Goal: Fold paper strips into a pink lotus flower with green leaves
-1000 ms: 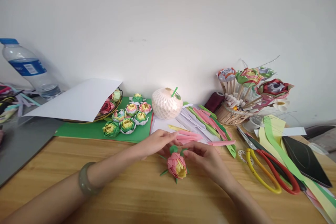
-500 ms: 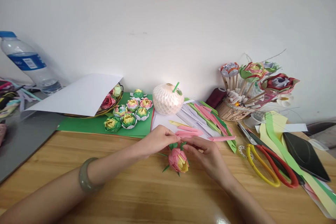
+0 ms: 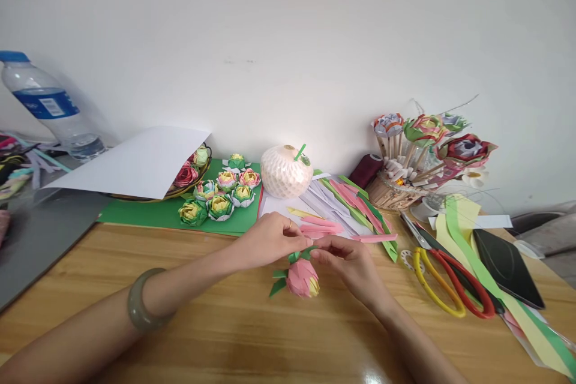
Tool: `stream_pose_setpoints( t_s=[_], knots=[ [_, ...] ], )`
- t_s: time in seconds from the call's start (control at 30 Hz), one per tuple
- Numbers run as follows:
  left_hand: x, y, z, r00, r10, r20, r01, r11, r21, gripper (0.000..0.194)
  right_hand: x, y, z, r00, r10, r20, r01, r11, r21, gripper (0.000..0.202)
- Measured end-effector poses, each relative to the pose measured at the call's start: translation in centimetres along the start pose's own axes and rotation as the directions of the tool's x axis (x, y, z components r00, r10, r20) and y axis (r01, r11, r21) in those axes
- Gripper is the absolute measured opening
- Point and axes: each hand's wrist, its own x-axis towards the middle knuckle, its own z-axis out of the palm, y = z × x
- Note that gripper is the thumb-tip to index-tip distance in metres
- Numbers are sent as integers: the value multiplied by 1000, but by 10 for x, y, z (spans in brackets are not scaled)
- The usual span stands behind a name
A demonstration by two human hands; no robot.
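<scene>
The pink flower's (image 3: pixel 301 279) petals look finished; left hand (image 3: pixel 269 241) pinches its base, right hand (image 3: pixel 351 265) a green leaf (image 3: pixel 308 252) at twelve o'clock; leaf work seems unfinished.

Pink paper flower (image 3: pixel 300 279) in right grip (image 3: pixel 347 259)

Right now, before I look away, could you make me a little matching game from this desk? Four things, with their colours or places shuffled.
Things
1. Paper flower below the fingers
2. Bangle
3. Scissors
4. Plastic bottle

Descriptions
A. Clear, with a blue label
B. Pink and yellow, with green leaves
C. Yellow and red, on the desk's right side
D. Greyish green, around the left forearm

Pairs: 1-B, 2-D, 3-C, 4-A
</scene>
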Motion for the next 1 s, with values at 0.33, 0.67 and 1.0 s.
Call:
stream_pose_setpoints(
  t_s=[0.33, 0.67, 1.0],
  knots=[
    [-5, 1, 4, 999, 12, 39, -12, 1000, -1, 31, -5, -8, 6, 992, -73, -100, 48, 972, -229, 24],
    [-11, 3, 12, 998, 35, -50, -33, 999, 27, 23, -14, -11, 4, 960, -248, -129, 179, 900, -397, 29],
    [-17, 9, 17, 999, 15, 41, -10, 993, -120, 23, -16, -15, 6, 941, -316, -120, 262, 906, -333, 28]
  ],
)
